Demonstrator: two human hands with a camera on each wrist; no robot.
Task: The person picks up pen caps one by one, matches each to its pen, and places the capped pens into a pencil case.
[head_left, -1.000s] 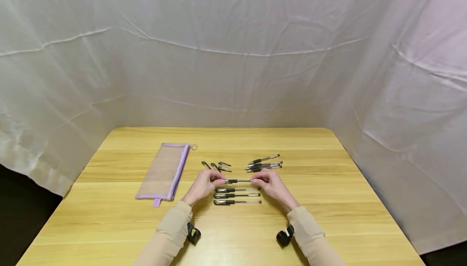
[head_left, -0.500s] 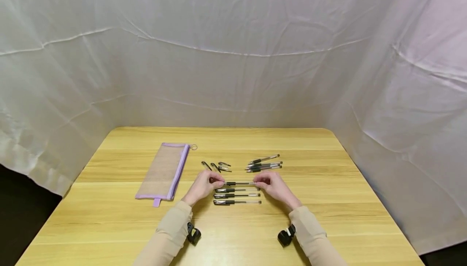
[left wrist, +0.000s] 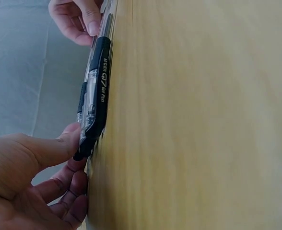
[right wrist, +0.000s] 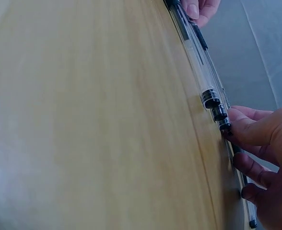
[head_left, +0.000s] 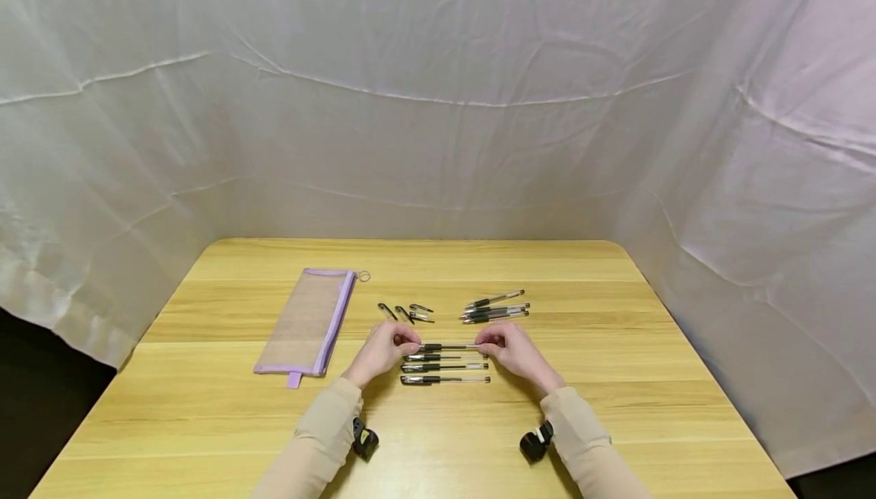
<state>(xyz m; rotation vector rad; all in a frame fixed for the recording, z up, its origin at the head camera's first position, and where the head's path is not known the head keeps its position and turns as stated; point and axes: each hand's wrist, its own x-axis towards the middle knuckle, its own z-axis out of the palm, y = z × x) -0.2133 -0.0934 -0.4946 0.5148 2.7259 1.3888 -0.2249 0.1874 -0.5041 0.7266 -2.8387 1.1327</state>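
My left hand [head_left: 383,347] pinches the capped end of a black gel pen [head_left: 448,347], and my right hand [head_left: 509,348] pinches its clear tail end. The pen lies level between them, just beyond a row of capped gel pens [head_left: 445,367] set parallel with their caps to the left. Up close in the left wrist view, the nearest pen [left wrist: 102,76] of the row shows white lettering on its black grip. Black tail plugs [right wrist: 211,98] of the row line up beside my right fingertips in the right wrist view.
Several loose black pen caps [head_left: 404,313] lie beyond my left hand. Uncapped pens [head_left: 496,309] are bunched beyond my right hand. A flat mesh pouch [head_left: 304,324] with purple edging and a zip lies at left. Pale cloth [head_left: 438,141] hangs behind the wooden table [head_left: 582,316].
Both hands have brought the held pen slightly nearer, toward the row. My right hand has shifted a little to the right along its tail end.
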